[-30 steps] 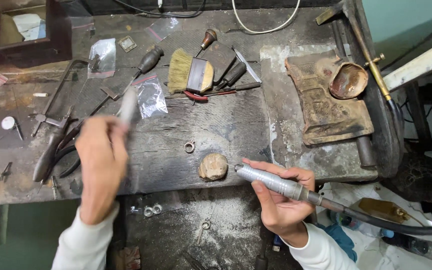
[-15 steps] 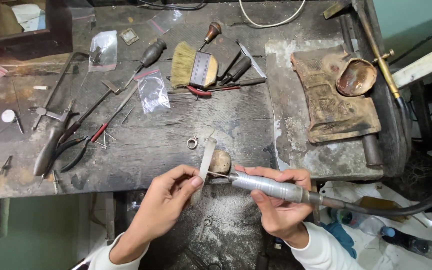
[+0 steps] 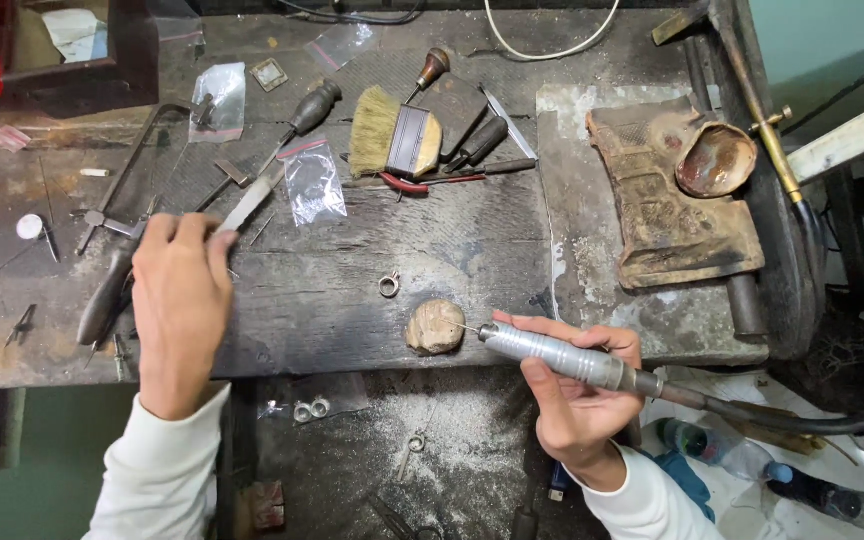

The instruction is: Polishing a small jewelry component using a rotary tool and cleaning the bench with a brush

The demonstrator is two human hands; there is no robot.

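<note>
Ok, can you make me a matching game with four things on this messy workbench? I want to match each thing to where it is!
Things:
1. silver rotary handpiece
2. flat metal file
3. small ring
4. bristle brush

Places:
A. lying alone on the dark wood in the middle of the bench
B. held in the left hand
C. at the back of the bench, beside the dark-handled tools
D. held in the right hand, tip beside a tan lump

Pairs: 1-D, 2-B, 3-A, 4-C
</note>
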